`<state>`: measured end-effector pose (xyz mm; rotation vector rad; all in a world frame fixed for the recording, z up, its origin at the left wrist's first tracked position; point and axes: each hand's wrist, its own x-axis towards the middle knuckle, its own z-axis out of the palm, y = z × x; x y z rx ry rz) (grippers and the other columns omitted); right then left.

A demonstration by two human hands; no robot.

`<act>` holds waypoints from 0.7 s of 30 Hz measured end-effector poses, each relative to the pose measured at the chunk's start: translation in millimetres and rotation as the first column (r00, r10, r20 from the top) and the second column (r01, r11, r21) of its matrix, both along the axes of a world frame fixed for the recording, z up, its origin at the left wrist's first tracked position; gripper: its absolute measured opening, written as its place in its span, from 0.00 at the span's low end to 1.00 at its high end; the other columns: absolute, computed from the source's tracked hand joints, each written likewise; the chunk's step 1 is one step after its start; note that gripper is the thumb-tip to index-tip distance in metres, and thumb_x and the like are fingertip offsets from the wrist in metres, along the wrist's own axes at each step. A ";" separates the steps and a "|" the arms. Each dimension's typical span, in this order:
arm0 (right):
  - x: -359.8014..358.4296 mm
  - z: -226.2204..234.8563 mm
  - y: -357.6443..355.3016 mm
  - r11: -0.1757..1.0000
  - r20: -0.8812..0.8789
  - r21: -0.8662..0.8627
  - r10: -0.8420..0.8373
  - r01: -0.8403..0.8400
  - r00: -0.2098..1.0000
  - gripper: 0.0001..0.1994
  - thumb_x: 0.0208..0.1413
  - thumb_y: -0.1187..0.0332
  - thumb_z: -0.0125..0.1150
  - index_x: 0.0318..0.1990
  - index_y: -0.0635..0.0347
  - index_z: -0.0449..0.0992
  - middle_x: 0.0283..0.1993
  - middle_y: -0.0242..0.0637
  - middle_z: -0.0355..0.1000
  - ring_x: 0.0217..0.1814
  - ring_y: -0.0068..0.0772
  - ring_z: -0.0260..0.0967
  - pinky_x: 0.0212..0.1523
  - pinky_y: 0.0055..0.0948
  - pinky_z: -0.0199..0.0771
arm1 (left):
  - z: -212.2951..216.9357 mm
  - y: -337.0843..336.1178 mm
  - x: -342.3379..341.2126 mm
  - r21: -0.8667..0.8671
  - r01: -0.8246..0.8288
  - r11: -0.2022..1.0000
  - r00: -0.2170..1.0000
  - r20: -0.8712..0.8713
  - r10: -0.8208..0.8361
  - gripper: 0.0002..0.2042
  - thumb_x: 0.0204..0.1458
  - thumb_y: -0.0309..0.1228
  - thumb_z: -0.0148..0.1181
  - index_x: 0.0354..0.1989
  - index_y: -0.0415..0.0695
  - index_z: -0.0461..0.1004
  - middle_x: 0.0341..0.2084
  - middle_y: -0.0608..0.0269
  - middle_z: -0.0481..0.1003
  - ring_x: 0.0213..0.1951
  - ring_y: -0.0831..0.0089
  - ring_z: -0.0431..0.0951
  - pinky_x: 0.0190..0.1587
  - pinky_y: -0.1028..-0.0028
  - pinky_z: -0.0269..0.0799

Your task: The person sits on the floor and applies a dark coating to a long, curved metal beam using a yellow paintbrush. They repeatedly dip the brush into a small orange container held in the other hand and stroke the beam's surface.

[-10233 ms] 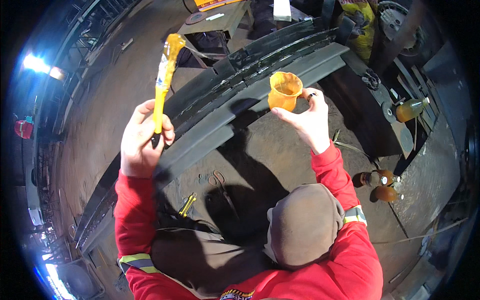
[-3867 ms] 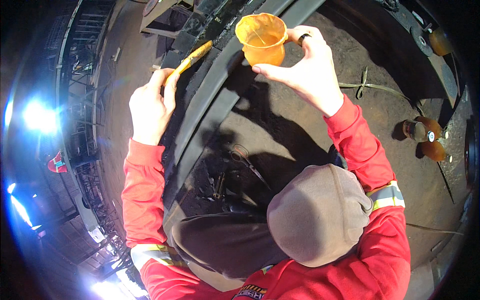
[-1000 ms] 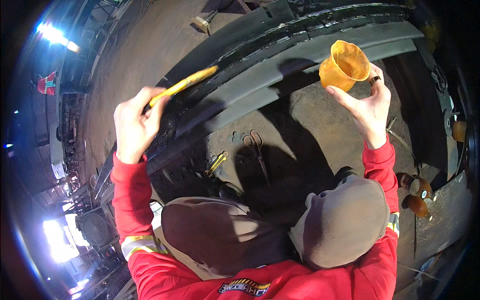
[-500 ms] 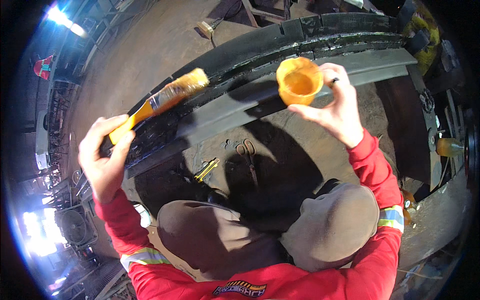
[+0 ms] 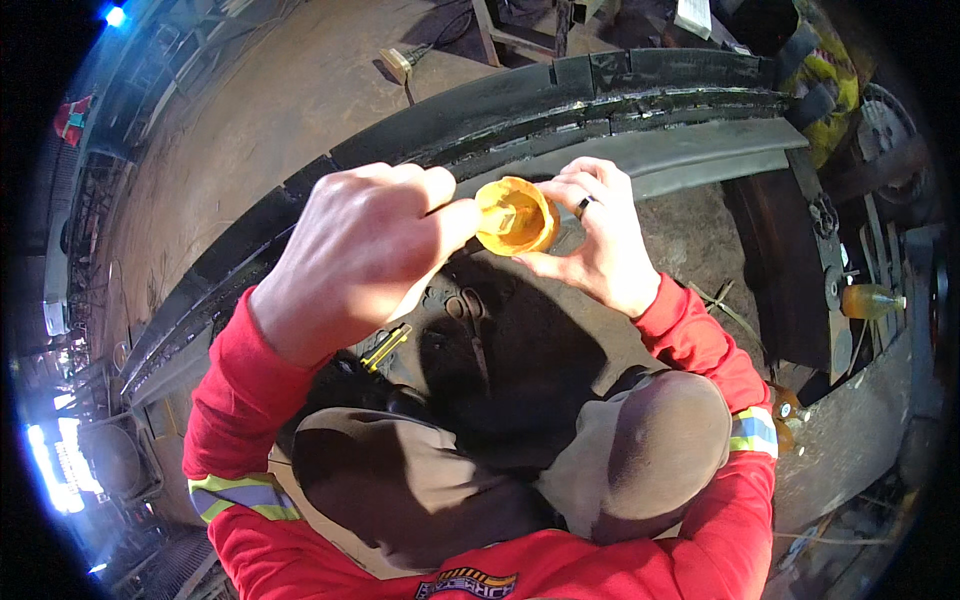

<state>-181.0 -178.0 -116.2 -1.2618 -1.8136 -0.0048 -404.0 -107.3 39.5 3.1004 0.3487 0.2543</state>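
Note:
My right hand [image 5: 605,235] pinches a small orange cup [image 5: 548,222] by its side, its mouth tipped toward me. Close against the cup's left rim is my left hand [image 5: 365,240], closed around a paintbrush. The hand covers the brush's handle, and only what looks like its orange-coated bristles [image 5: 497,220] shows inside the cup. Orange paint or paste coats the cup's inner wall. Beyond both hands runs a long dark metal beam [image 5: 690,125] with a grey flange. On the ground below lie scissors [image 5: 468,315] and a yellow utility knife [image 5: 386,348].
My knees [image 5: 660,450] are bent close below the hands. A bottle of yellowish liquid [image 5: 872,301] lies at the right near metal scraps. Past the beam are a wide brush [image 5: 396,66] on the floor and a metal stand [image 5: 520,40]. A fan [image 5: 112,455] stands at the left.
My left hand has swung right and brought the brush from over the beam into the cup. My right hand has moved the cup left and slightly lower.

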 end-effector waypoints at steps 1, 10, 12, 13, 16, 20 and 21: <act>0.7 0.6 -1.2 1.000 0.009 -0.009 -0.006 0.007 1.000 0.33 0.27 0.58 0.82 0.47 0.55 0.77 0.44 0.36 0.71 0.53 0.44 0.66 0.60 0.45 0.62 | -2.1 3.2 0.6 -0.092 0.003 0.996 0.998 0.056 0.002 0.11 0.41 0.20 0.68 0.36 0.41 0.77 0.24 0.58 0.72 0.25 0.58 0.74 0.29 0.64 0.70; 1.9 -6.5 -1.9 0.999 0.028 0.006 -0.047 0.047 0.999 0.34 0.27 0.59 0.81 0.47 0.56 0.77 0.44 0.36 0.71 0.54 0.43 0.65 0.60 0.46 0.60 | -33.6 4.8 -12.3 -0.335 -0.065 0.940 0.964 0.224 0.146 0.09 0.47 0.17 0.66 0.38 0.37 0.77 0.30 0.54 0.80 0.29 0.64 0.80 0.32 0.71 0.71; 2.8 -5.8 -4.3 0.998 0.043 -0.012 -0.058 0.059 0.997 0.33 0.28 0.58 0.82 0.48 0.56 0.76 0.45 0.36 0.71 0.55 0.43 0.65 0.60 0.46 0.60 | -35.6 5.0 -12.5 -0.448 -0.067 0.891 0.936 0.281 0.212 0.09 0.48 0.18 0.67 0.38 0.36 0.77 0.29 0.55 0.80 0.29 0.67 0.80 0.32 0.72 0.71; 3.5 -3.4 -6.2 0.997 0.048 -0.025 -0.069 0.070 0.996 0.33 0.30 0.58 0.82 0.49 0.55 0.76 0.45 0.35 0.71 0.56 0.43 0.65 0.60 0.45 0.61 | -37.7 5.4 -12.5 -0.505 -0.060 0.861 0.920 0.306 0.244 0.08 0.48 0.19 0.67 0.38 0.36 0.78 0.29 0.55 0.80 0.29 0.69 0.80 0.32 0.72 0.71; 8.5 -3.8 -8.7 0.990 0.074 -0.063 -0.118 0.123 0.990 0.34 0.31 0.57 0.82 0.50 0.55 0.76 0.45 0.35 0.71 0.56 0.43 0.65 0.60 0.44 0.61 | -32.8 1.0 -33.0 -0.649 -0.270 0.712 0.846 0.193 0.496 0.08 0.50 0.21 0.68 0.39 0.36 0.79 0.27 0.65 0.79 0.30 0.80 0.75 0.35 0.77 0.70; 5.2 -7.7 -6.5 0.985 0.077 -0.055 -0.161 0.166 0.984 0.33 0.30 0.57 0.82 0.48 0.55 0.76 0.44 0.34 0.71 0.55 0.42 0.65 0.59 0.44 0.60 | -46.1 3.8 -56.5 -0.697 -0.339 0.632 0.761 0.191 0.620 0.08 0.51 0.22 0.69 0.38 0.36 0.79 0.33 0.64 0.80 0.37 0.82 0.76 0.43 0.77 0.71; 5.3 -7.9 -6.8 0.983 0.076 -0.052 -0.171 0.175 0.982 0.33 0.30 0.57 0.82 0.48 0.55 0.76 0.43 0.34 0.71 0.54 0.42 0.65 0.58 0.43 0.60 | -51.7 4.0 -56.2 -0.745 -0.300 0.596 0.751 0.202 0.629 0.08 0.51 0.22 0.69 0.38 0.36 0.79 0.33 0.65 0.80 0.38 0.82 0.76 0.44 0.78 0.71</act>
